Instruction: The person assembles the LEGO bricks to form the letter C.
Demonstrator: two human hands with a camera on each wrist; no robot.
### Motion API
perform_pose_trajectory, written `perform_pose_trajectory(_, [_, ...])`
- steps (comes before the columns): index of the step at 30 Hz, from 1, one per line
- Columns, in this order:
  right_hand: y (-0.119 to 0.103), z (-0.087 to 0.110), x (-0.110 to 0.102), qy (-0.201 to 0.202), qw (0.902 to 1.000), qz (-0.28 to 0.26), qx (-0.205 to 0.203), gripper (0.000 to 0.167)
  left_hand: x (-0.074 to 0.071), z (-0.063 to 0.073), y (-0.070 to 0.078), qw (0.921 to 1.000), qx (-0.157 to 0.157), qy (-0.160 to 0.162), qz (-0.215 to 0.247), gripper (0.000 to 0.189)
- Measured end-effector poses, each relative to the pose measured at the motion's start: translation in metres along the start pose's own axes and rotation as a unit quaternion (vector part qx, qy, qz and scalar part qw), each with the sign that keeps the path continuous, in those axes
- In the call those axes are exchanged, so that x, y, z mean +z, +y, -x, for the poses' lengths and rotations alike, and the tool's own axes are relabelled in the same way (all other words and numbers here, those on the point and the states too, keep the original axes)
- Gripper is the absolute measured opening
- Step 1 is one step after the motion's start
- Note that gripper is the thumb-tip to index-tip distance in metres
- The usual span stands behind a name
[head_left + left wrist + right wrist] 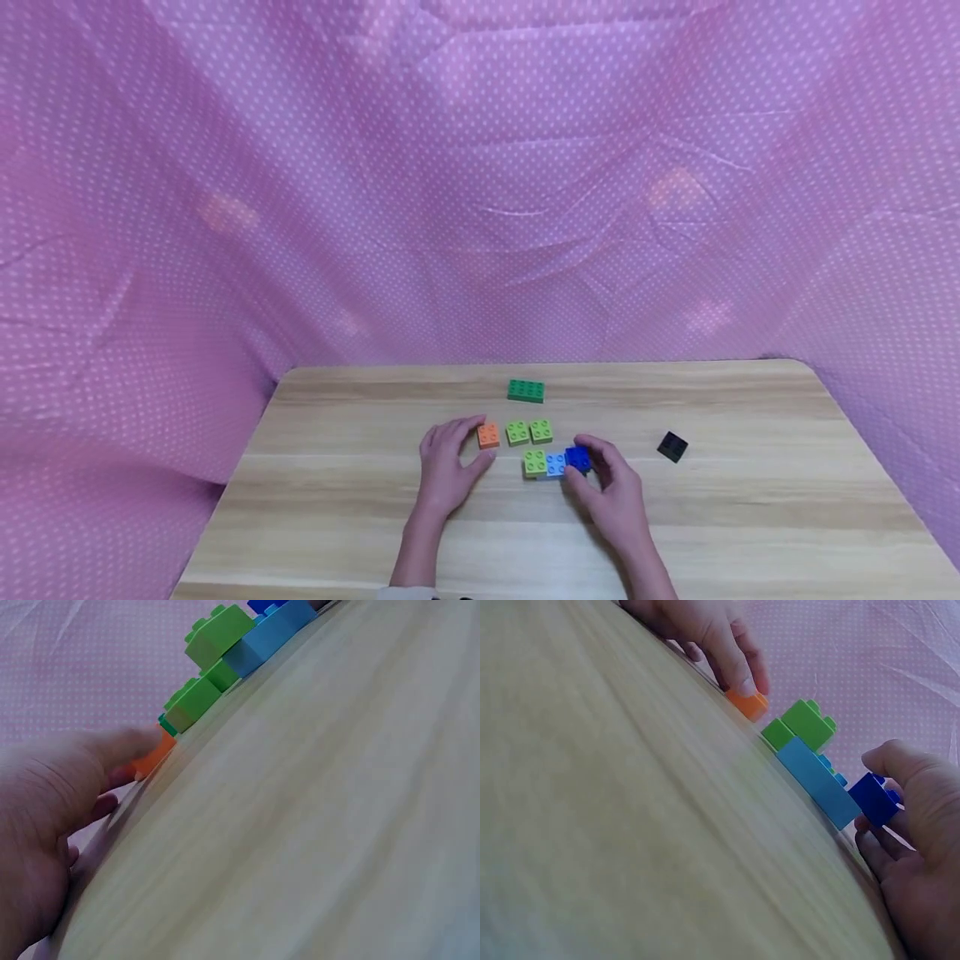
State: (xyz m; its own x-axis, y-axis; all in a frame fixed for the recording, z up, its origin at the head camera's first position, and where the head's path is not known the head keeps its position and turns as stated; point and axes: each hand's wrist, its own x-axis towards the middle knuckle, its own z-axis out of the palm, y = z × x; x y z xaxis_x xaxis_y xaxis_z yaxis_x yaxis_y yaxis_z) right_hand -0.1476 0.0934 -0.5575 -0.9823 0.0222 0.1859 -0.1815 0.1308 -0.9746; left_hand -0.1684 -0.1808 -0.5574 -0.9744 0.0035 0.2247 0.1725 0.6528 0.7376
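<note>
My left hand (445, 467) pinches an orange two-by-two brick (488, 435) on the table between thumb and fingers. My right hand (617, 492) curves loosely around a dark blue brick (874, 799). In the right wrist view the thumb stands just off this brick, with the other fingers partly hidden behind it. The dark blue brick sits on the right end of a longer light blue brick (817, 782). On that brick's left end is a light green brick (534, 462); light blue studs show between the two.
Two light green bricks (517, 432) lie side by side to the right of the orange one. A green two-by-four brick (526, 391) lies farther back. Off to the right is a black brick (672, 447). Pink dotted cloth (480, 208) hangs around the wooden table (360, 483).
</note>
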Motion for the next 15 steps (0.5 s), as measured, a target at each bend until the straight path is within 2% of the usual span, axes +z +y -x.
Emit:
perform_pose_trajectory(2, [0.0001, 0.0005, -0.0001, -0.001, 1.0, -0.002, 0.0, 0.052, 0.0011, -0.0009, 0.0024, 0.9999, 0.009, 0.008, -0.011, 0.049])
perform_pose_trajectory(5, [-0.0001, 0.0001, -0.0002, -0.002, 1.0, -0.006, 0.001, 0.051, 0.0014, -0.0013, 0.0033, 0.9996, 0.017, 0.023, 0.004, 0.042])
perform_pose_trajectory(10, [0.0015, -0.0016, -0.0006, -0.015, 0.9998, -0.009, 0.003, 0.051, 0.0002, 0.0029, 0.0025, 0.9943, 0.002, 0.033, 0.101, 0.039])
perform_pose_trajectory(15, [0.0038, -0.0006, -0.0031, -0.017, 0.9998, -0.009, 0.006, 0.051, 0.0033, 0.0053, 0.0046, 0.9772, 0.019, 0.042, 0.207, 0.038])
